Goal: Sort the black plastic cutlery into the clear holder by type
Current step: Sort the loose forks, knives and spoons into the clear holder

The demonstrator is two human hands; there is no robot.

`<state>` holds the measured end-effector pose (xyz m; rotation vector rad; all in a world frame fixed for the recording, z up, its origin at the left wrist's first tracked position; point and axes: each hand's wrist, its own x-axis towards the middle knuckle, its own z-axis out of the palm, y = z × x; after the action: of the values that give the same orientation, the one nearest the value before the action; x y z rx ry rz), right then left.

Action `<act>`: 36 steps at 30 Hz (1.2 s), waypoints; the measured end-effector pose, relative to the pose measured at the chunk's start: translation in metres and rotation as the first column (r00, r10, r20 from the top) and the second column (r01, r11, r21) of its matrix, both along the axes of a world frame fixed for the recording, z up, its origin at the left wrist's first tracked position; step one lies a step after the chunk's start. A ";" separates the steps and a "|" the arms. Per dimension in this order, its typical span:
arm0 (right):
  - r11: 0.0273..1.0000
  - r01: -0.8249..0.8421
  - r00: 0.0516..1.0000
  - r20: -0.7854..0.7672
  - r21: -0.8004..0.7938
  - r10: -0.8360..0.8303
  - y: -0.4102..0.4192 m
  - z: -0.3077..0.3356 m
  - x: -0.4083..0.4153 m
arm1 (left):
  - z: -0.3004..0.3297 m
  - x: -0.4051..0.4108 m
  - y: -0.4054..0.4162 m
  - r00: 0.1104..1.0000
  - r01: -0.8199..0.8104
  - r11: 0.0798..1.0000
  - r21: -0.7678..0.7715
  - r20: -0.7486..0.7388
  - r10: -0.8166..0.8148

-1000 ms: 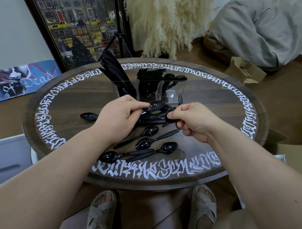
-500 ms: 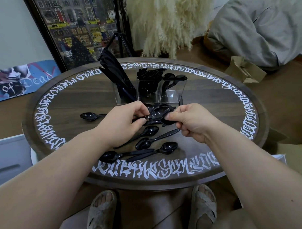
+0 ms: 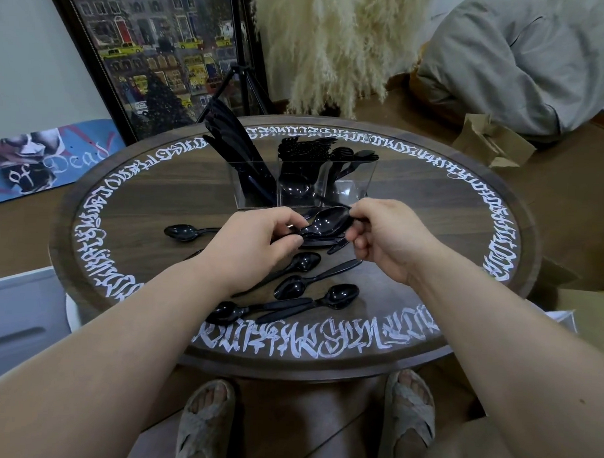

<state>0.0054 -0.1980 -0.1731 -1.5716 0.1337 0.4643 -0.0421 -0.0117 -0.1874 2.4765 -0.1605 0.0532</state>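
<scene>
Head view: left hand (image 3: 255,242) & right hand (image 3: 384,237) both pinch a spoon bundle (image 3: 328,223) (fingers curled), just before the holder (image 3: 302,181); loose spoons (image 3: 291,290) on worktop (image 3: 464,234).

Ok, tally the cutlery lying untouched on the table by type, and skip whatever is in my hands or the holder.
Spoons: 5
Forks: 0
Knives: 0
Total: 5
Not counted: one handle tip, unclear whether it is held.
</scene>
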 end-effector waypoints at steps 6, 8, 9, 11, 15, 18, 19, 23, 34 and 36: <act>0.994 0.081 0.995 0.066 -0.073 -0.077 -0.006 -0.004 0.003 | 0.002 0.000 0.004 0.998 -0.057 0.994 0.089 -0.008 0.058; 0.992 0.087 0.994 0.078 -0.087 -0.080 -0.009 -0.005 0.004 | 0.003 0.001 0.006 0.995 -0.104 0.985 0.137 0.024 0.102; 0.993 0.082 0.994 0.077 -0.082 -0.075 -0.010 -0.005 0.004 | 0.003 0.002 0.008 0.991 -0.131 0.980 0.149 0.036 0.127; 0.995 0.067 0.995 0.084 -0.078 -0.061 -0.012 -0.004 0.004 | 0.001 0.003 0.009 0.985 -0.171 0.975 0.141 0.039 0.167; 0.996 0.067 0.993 0.102 -0.061 -0.060 -0.012 -0.002 0.002 | -0.003 0.004 0.011 0.982 -0.189 0.975 0.113 0.027 0.187; 0.997 -0.018 0.996 0.081 -0.069 0.023 -0.012 -0.001 0.001 | -0.006 0.003 0.011 0.976 -0.217 0.975 0.047 0.006 0.217; 0.994 -0.063 0.995 0.073 -0.091 0.069 -0.011 -0.001 0.000 | -0.006 0.003 0.011 0.970 -0.242 0.970 0.011 0.004 0.242; 0.966 -0.191 0.981 0.003 -0.176 0.195 -0.009 -0.002 -0.004 | -0.001 0.006 0.005 0.944 -0.329 0.937 -0.120 -0.022 0.329; 0.910 -0.341 0.933 0.030 -0.237 0.358 -0.007 -0.006 -0.007 | 0.006 0.012 -0.010 0.942 -0.328 0.916 -0.229 -0.009 0.335; 0.880 -0.401 0.909 0.013 -0.256 0.418 -0.005 -0.005 -0.009 | 0.005 0.014 -0.012 0.937 -0.343 0.915 -0.213 -0.004 0.350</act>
<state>-0.0037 -0.2032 -0.1785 -1.8684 -0.2090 0.7467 -0.0280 -0.0236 -0.1824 2.2639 0.2618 0.2507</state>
